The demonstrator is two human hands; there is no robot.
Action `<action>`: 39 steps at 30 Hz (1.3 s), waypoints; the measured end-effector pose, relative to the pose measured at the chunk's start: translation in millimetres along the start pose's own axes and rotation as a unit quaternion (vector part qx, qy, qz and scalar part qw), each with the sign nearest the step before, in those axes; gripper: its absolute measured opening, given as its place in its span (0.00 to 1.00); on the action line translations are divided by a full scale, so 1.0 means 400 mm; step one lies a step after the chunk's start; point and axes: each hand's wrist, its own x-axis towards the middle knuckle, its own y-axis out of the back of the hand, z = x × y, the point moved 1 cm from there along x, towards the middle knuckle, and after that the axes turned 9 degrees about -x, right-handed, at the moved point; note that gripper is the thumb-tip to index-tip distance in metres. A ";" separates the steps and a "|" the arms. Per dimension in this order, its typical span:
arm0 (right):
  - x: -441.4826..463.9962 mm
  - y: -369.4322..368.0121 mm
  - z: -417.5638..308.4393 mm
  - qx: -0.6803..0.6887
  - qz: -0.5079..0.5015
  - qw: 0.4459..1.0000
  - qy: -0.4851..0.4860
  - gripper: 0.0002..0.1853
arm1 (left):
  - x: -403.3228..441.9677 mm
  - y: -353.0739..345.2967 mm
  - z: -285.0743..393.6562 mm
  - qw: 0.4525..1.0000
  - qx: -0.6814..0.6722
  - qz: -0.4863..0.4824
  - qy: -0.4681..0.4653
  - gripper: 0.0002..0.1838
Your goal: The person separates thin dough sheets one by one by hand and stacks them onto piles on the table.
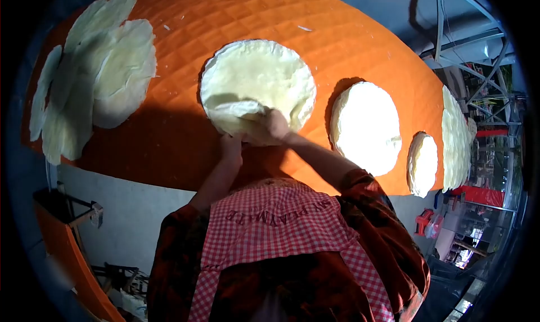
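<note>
A round stack of pale, thin sheets point(259, 74) lies on the orange quilted cloth in the middle. Its near edge is folded up and over. My right hand point(277, 125) is closed on the right end of that folded edge. Lower and to the left, my left hand point(232, 146) touches the stack's near rim; its fingertips are partly hidden under the fold, so its grip is unclear.
Overlapping pale sheets point(121, 68) lie at the far left of the orange cloth point(185, 18). To the right stand a bright round stack point(367, 128), a smaller one point(423, 164) and another pile point(454, 142). A red object point(424, 222) is beyond the right edge.
</note>
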 end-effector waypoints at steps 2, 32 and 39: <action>0.209 0.046 0.194 -0.390 0.067 0.869 0.298 0.13 | 0.012 0.012 -0.011 1.000 0.011 0.011 0.012 0.16; 0.094 0.048 0.112 -0.365 0.194 0.866 0.283 0.13 | -0.006 0.033 0.007 0.997 -0.057 -0.025 0.053 0.18; 0.029 0.051 0.037 -0.361 0.247 0.845 0.307 0.10 | -0.065 -0.009 0.055 0.992 -0.103 -0.071 0.025 0.16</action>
